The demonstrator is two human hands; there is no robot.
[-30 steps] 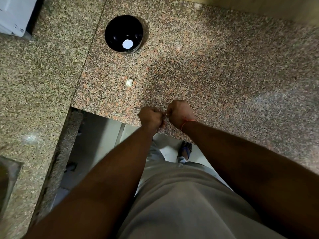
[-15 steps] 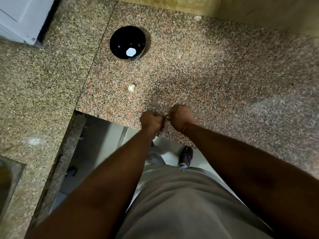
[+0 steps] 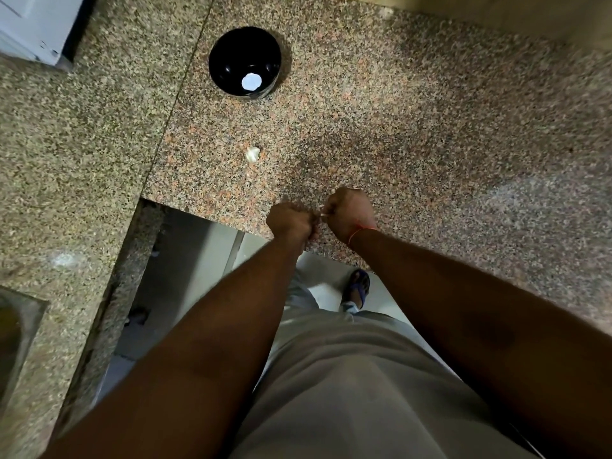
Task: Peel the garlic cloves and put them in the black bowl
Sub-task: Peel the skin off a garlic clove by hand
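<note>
Over the table's [image 3: 430, 134] near edge, my left hand [image 3: 288, 220] and right hand [image 3: 348, 212] pinched a mostly hidden garlic clove [image 3: 322, 214] between curled fingers.

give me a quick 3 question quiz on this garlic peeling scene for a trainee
1. True or false: the loose garlic clove lies inside the black bowl.
2. What do the left hand and right hand pinch between them? A) a knife B) a small white piece, likely garlic C) a spoon
3. Fill in: both hands work near the counter's ____ edge.

Key: 1 false, it lies on the counter; 2 B; 3 front.
</note>
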